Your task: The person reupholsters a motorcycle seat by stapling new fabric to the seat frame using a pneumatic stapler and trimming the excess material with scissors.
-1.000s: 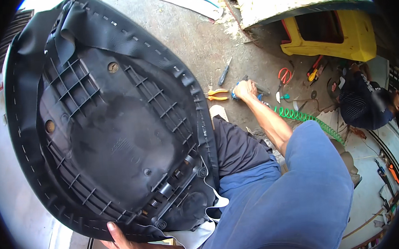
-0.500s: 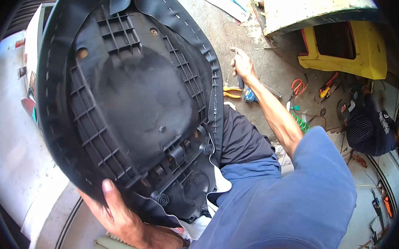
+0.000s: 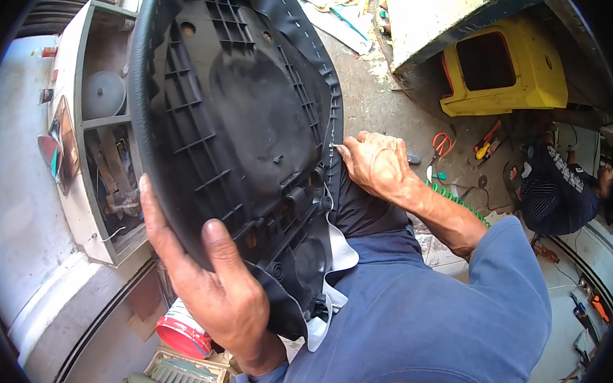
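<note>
Black seat (image 3: pixel 255 100) held at left edge by left hand (image 3: pixel 221 288) | right hand (image 3: pixel 381 164) placed at right edge, grip narrow

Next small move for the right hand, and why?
Probably one short, careful pry at the silver staples along the rim of the black seat with ribbed plastic underside: the right hand is at that row, a thin pale tip, kind unclear, showing by its fingers, while the left hand supports the opposite edge.

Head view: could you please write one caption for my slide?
Left hand holds a black motorcycle seat, underside showing; right hand at its stapled cover edge.
</note>
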A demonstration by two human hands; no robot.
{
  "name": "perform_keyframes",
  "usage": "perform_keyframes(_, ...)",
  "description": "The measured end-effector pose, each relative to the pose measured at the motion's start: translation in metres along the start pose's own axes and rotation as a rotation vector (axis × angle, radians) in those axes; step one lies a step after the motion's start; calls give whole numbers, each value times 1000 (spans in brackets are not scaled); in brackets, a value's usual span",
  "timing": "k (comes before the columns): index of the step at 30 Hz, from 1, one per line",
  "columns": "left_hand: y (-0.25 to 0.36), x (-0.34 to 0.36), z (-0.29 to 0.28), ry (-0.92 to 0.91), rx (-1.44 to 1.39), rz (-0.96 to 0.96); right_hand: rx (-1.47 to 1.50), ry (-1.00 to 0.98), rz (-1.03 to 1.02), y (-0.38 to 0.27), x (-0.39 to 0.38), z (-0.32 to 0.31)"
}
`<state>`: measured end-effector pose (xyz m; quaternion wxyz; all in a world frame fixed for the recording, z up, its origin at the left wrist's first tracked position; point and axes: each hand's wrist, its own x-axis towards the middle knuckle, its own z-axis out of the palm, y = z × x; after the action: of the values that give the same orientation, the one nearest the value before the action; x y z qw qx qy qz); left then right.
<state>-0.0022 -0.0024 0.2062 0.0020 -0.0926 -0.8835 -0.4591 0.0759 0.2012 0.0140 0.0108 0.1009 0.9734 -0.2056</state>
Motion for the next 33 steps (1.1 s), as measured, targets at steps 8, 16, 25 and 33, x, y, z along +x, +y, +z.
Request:
perform_keyframes(8, -7, -3, -6, -15, 90, 14, -84, -162, 81, -8, 5, -17)
perform_keyframes(16, -17, -12, -3, 110, 87, 30, -134, -112, 18, -12, 7, -20)
perform_keyframes(25, -8, -14, -5, 28, 113, -4, -52, -240, -89, 8, 28, -12)
perform_keyframes(33, -27, -7, -10, 86, 12, -24, -18, -248, -72, 19, 37, -8)
